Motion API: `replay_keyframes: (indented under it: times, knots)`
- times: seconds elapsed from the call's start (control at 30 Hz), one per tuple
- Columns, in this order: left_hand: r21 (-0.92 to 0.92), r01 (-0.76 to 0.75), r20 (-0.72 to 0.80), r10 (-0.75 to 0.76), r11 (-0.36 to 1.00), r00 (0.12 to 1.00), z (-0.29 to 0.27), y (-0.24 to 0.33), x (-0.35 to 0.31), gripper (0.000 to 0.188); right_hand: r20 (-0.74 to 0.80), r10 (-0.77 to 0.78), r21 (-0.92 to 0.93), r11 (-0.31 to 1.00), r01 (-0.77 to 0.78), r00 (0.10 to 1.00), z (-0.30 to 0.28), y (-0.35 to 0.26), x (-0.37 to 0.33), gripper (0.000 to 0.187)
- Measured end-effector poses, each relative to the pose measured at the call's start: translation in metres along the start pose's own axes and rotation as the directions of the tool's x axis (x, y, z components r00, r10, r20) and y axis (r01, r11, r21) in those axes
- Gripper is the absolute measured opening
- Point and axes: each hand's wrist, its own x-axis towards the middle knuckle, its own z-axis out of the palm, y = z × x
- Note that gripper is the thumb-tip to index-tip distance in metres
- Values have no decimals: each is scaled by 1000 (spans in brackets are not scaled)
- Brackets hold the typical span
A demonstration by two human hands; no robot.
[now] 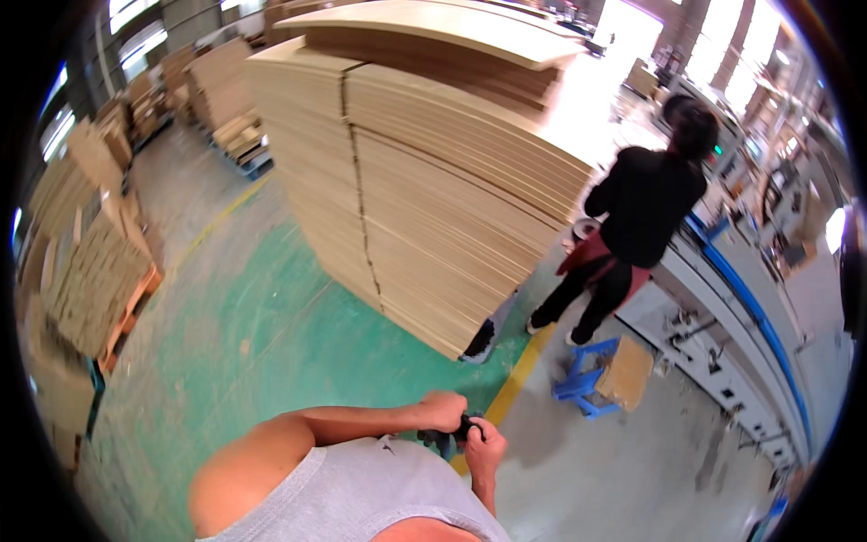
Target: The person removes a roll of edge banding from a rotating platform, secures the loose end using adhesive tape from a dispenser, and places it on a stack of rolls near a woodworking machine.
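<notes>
In front of my grey shirt, both hands are close together on a black handle (467, 426); its lower part is mostly hidden. My left hand (442, 411) is closed around its far left end, fingers partly out of sight. My right hand (486, 446) grips the near right side with bent fingers. Just beyond them rises a tall stack of pale wood panels (433, 217), with a dark strap (354, 163) running down its side. Black and grey material (483, 339) shows under the stack's near right corner.
A person in black (646, 208) stands right of the stack, facing a long machine (722, 334) with a blue rail. Behind them is a blue stool (587, 379) bearing a brown box (625, 372). Loaded pallets (99, 289) line the left; a yellow line (519, 370) crosses the floor.
</notes>
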Motion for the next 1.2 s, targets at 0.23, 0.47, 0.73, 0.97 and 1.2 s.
replay_keyframes:
  times: [0.23, 0.47, 0.73, 0.97, 1.2]
  knots:
    - [63, 144, -187, -130, 988, 974, -49, -97, -18, 18, 238, -210, -296, 914, 276, 948, 78, -7, 58, 17]
    - [29, 99, -286, -86, 995, 954, -80, -87, -23, 23, 317, -169, -362, 888, 283, 933, 111, -40, 101, 16]
    - [-230, 108, -465, -207, 967, 861, -86, -54, 14, 14, 481, -120, -416, 840, 347, 868, 75, -19, 140, 20]
    - [22, 21, -491, -8, 1000, 871, -78, -12, 48, 16, 446, -140, -288, 913, 290, 884, 27, 4, 152, 41]
    - [-85, -264, -347, 220, 961, 912, -60, 9, 73, 21, 407, -103, 28, 995, 100, 908, -63, 30, 199, 39]
